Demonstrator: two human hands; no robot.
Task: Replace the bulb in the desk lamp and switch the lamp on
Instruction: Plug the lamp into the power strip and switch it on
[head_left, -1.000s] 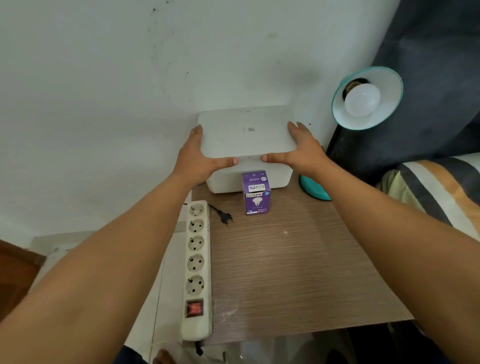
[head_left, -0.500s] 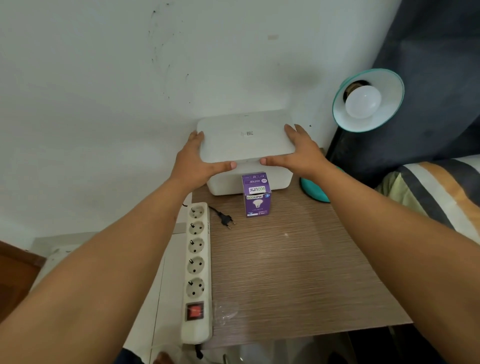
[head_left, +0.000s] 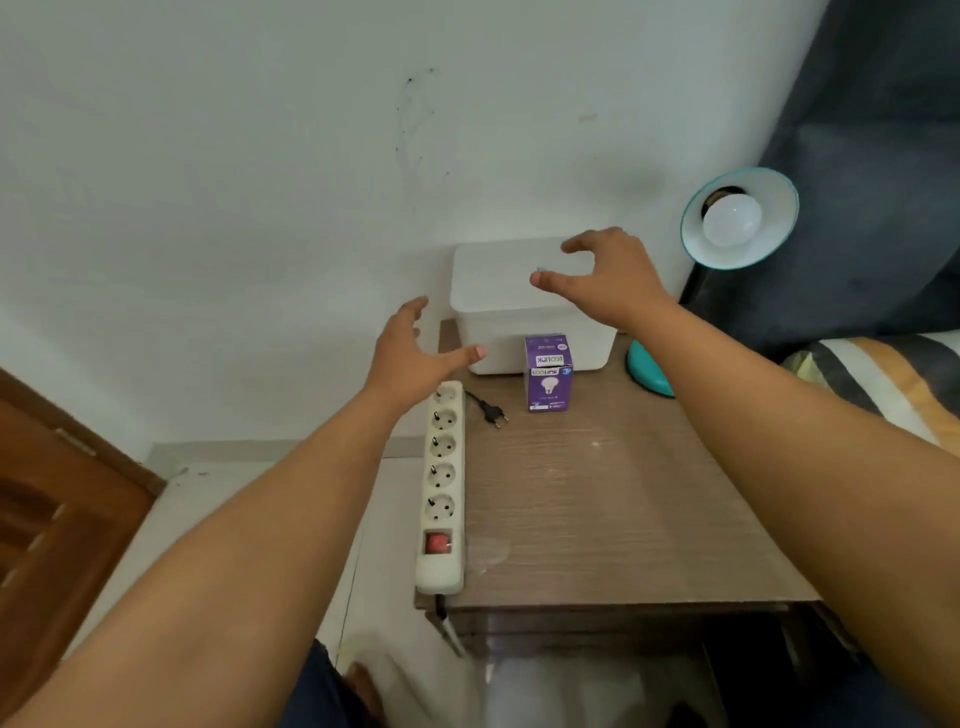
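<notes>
The old bulb (head_left: 732, 220) sits in the teal desk lamp (head_left: 740, 218), right of the surface (head_left: 597, 509), its plug (head_left: 494, 413) lying loose; the boxed replacement (head_left: 548, 373) waits upright as both hands (head_left: 415, 353) (head_left: 608, 278) hover spread, empty, by a white storage box (head_left: 519, 306).

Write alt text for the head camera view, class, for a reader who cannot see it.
Two bare hands, left hand and right hand, hover open over a white lidded box on a wooden table. Nearby stand a purple bulb carton, a teal desk lamp, and a power strip.
</notes>
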